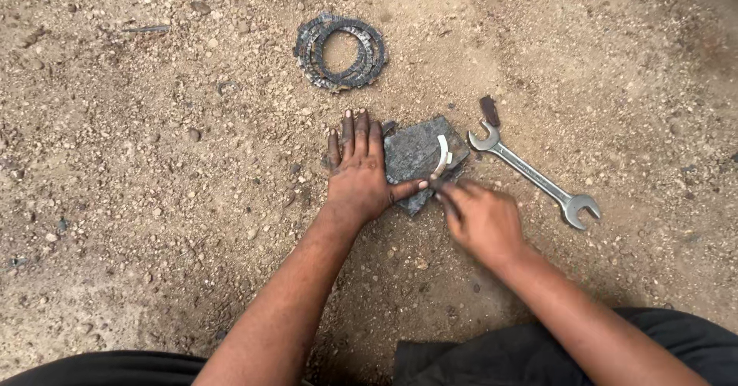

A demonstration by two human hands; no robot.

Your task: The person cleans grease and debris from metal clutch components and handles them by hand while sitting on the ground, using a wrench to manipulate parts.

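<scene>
A dark grey flat slab [415, 155] lies on the sandy ground in the middle of the head view. My left hand [357, 167] presses flat on its left edge, fingers spread and pointing away from me, thumb reaching across the slab. A small curved silvery metal piece [443, 155] rests on the slab's right side. My right hand [480, 217] pinches the near end of that curved piece with its fingertips.
A silver double open-ended wrench [534, 174] lies just right of the slab, with a small dark brown piece [489, 111] at its far end. A stack of dark rings [340, 51] sits farther away. The ground is loose dirt and pebbles. My dark trousers [492, 355] fill the bottom edge.
</scene>
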